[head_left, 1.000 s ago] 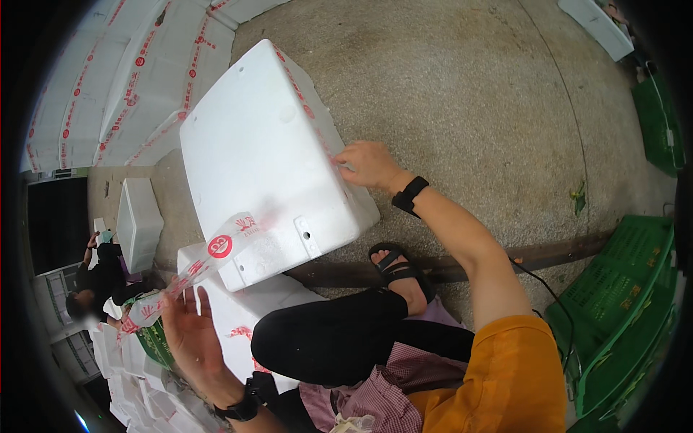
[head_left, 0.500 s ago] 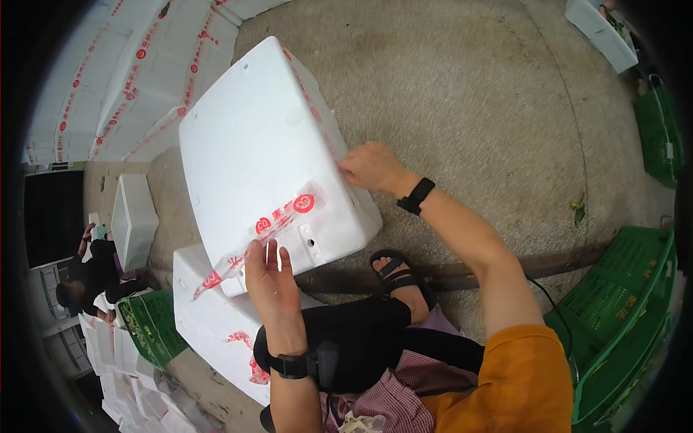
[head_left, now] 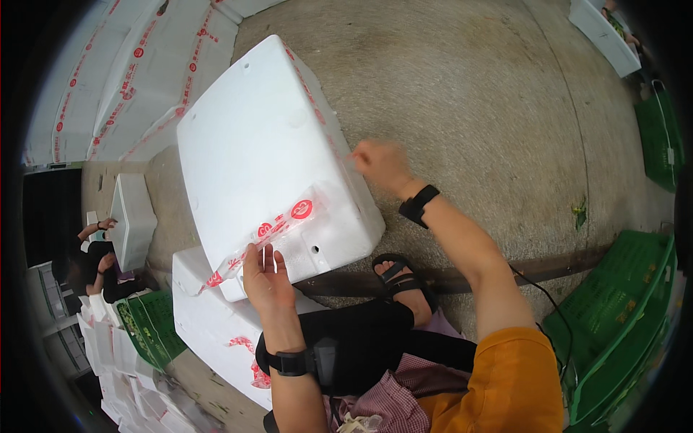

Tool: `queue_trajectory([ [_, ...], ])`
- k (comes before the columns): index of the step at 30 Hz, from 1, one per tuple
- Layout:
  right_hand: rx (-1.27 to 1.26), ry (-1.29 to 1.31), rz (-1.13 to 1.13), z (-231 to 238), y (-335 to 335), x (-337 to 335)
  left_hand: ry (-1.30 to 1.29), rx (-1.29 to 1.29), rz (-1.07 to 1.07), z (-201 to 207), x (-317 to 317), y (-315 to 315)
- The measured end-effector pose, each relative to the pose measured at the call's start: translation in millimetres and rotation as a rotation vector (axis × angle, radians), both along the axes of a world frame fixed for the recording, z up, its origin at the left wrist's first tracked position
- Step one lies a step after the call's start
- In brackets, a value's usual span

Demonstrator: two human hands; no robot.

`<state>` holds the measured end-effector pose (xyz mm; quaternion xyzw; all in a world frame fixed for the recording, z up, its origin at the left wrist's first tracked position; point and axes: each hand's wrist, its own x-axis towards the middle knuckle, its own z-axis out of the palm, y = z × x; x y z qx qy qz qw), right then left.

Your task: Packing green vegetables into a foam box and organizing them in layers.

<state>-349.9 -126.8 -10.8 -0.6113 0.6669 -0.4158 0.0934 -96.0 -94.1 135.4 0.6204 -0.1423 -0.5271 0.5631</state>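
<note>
A white foam box (head_left: 253,144) with rounded edges lies tilted before me, and clear packing tape with red print (head_left: 285,220) runs loosely over its near corner. My left hand (head_left: 268,285) is palm up at the tape, which is pinched near the thumb while the other fingers stand a little apart. The tape's free end sticks out past that hand. Just off the box's right side is my right hand (head_left: 386,166), blurred, its fingers curled closed; what they hold, if anything, is hidden. A second white foam box (head_left: 216,328) sits beneath the first one's near end.
Stacked, taped foam boxes (head_left: 119,86) form a wall at the far left. At left another person (head_left: 94,270) handles an open foam box (head_left: 133,224), near a green crate (head_left: 150,328). More green crates (head_left: 613,310) stand at right, beside a black cable (head_left: 567,317).
My right hand has drawn slightly away from the box's side. The left hand stays at the tape, which has shifted slightly. The other person has reached to the open foam box.
</note>
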Motion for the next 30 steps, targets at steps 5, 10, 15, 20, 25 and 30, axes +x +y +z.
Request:
queue_trajectory([
  [5,0.138,-0.128,-0.278,8.7,-23.5,-67.6,0.021,0.026,0.002,-8.2,16.7,-4.5],
  [10,0.159,-0.086,-0.617,28.4,-77.7,-147.6,0.076,0.023,-0.029,-9.3,11.3,-11.7],
  [15,0.124,-0.047,-0.945,65.8,-100.8,-236.3,0.07,0.045,-0.063,-11.8,-4.8,-15.8],
  [20,-0.143,-0.269,-0.686,101.8,-111.0,-263.9,0.14,0.038,-0.105,-12.4,-15.8,-16.0],
  [25,-0.543,-1.141,-0.552,68.4,-61.9,-205.6,0.114,0.024,-0.081,-12.2,-9.3,-17.9],
  [30,0.013,-1.111,-0.472,-30.0,35.2,-123.9,-0.143,0.175,0.188,1.4,-23.2,-20.9],
])
